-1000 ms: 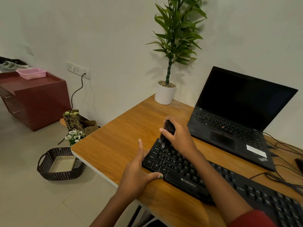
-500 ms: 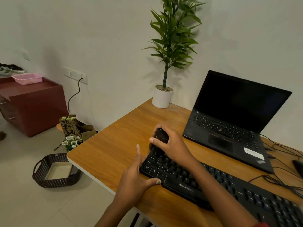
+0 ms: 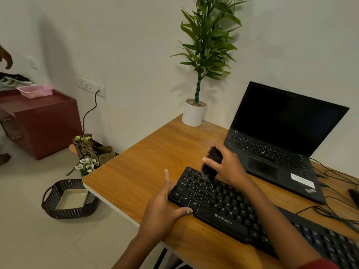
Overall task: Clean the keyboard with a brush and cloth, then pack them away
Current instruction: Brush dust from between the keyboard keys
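- Wooden desk (image 3: 136, 171) stood against a pale wall, with a potted plant (image 3: 194, 113) at its far edge and an open laptop (image 3: 272, 152), screen dark, to the right of it.
- On my head view the keyboard (image 3: 223, 208) lay slantwise along the near part of the desk; its right end ran out of the bottom right corner and looked blurred there.
- My left hand (image 3: 161, 208) lay flat against the keyboard's left end, fingers straight, thumb along the front edge, gripping nothing.
- My right hand (image 3: 227, 167) was curled round a dark brush (image 3: 211, 164), bristles down on the upper-left keys; the brush was smeared, so I could not make out its shape.
- I saw no cloth anywhere in view.
- "ZEBRONICS" read clearly on the keyboard's front edge; the laptop's corner carried a ThinkPad-style mark, and a white sticker (image 3: 302, 179) there was too small to read.
- Cables (image 3: 334, 208) trailed off the right side, half cut off.
- Down on the floor sat a dark woven basket (image 3: 64, 210); a red cabinet (image 3: 42, 123) held a pink tray (image 3: 35, 91).
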The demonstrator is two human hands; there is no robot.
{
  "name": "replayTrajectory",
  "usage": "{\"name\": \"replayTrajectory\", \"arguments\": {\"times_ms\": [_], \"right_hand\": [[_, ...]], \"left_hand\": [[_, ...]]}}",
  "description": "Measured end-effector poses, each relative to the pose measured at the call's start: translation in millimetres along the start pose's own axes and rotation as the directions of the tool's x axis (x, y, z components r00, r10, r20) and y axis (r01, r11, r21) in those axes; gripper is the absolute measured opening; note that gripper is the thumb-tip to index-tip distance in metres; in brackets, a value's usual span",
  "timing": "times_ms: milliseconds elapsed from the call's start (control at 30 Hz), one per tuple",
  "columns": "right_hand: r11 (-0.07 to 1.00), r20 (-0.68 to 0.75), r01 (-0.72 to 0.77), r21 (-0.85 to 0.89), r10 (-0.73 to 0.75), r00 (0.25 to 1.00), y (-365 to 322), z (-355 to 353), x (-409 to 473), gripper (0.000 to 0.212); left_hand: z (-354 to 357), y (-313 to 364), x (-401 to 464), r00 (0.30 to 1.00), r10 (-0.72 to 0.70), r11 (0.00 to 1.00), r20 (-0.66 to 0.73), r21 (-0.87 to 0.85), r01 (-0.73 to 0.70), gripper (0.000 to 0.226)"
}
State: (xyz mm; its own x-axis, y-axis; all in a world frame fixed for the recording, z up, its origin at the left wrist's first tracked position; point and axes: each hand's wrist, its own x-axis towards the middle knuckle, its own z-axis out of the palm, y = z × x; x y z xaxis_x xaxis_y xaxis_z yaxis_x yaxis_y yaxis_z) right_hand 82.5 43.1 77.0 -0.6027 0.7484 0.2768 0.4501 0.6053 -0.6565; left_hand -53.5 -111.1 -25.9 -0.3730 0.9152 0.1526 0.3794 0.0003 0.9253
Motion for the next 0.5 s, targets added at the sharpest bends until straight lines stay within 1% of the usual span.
{"name": "replayTrajectory", "arguments": {"times_ms": [67,100,167,267,333,400,433,500], "right_hand": [[0.993,0.095,-0.041,-0.109,0.051,0.994,4.9,-15.8,-0.5,0.021],[0.988,0.132,-0.038,-0.153,0.059,0.989,5.2,-20.1,1.3,0.021],[0.985,0.167,0.006,-0.17,0.023,0.986,0.2,-19.0,4.8,0.02],[0.979,0.147,0.157,-0.133,-0.138,0.979,-9.4,4.6,8.6,0.019],[0.973,0.107,0.217,-0.078,-0.208,0.972,-13.9,20.3,8.1,0.019],[0.977,0.057,0.212,-0.01,-0.212,0.976,-13.9,22.8,6.6,0.019],[0.982,0.048,0.188,0.016,-0.189,0.981,-12.0,17.7,5.3,0.019],[0.994,0.106,0.102,0.038,-0.106,0.989,-6.4,-0.7,1.5,0.02]], "left_hand": [[0.5,-0.7,0.3,1.0,-0.002,1.0,-0.002,0.004,0.002,0.121],[0.7,-0.4,0.5,1.0,-0.004,1.0,-0.003,0.008,0.004,0.12],[0.7,0.5,0.6,1.0,-0.006,1.0,-0.004,0.013,0.006,0.119],[0.5,3.0,0.6,1.0,0.004,1.0,-0.007,0.022,-0.004,0.119],[0.5,3.7,0.2,1.0,0.008,1.0,-0.001,0.022,-0.008,0.118],[0.1,3.9,-0.5,1.0,0.011,1.0,0.001,0.014,-0.011,0.119],[-0.1,4.3,-0.9,1.0,0.008,1.0,-0.002,0.01,-0.008,0.119],[-0.8,4.8,-1.5,1.0,0.005,1.0,-0.01,0.013,-0.005,0.12]]}}
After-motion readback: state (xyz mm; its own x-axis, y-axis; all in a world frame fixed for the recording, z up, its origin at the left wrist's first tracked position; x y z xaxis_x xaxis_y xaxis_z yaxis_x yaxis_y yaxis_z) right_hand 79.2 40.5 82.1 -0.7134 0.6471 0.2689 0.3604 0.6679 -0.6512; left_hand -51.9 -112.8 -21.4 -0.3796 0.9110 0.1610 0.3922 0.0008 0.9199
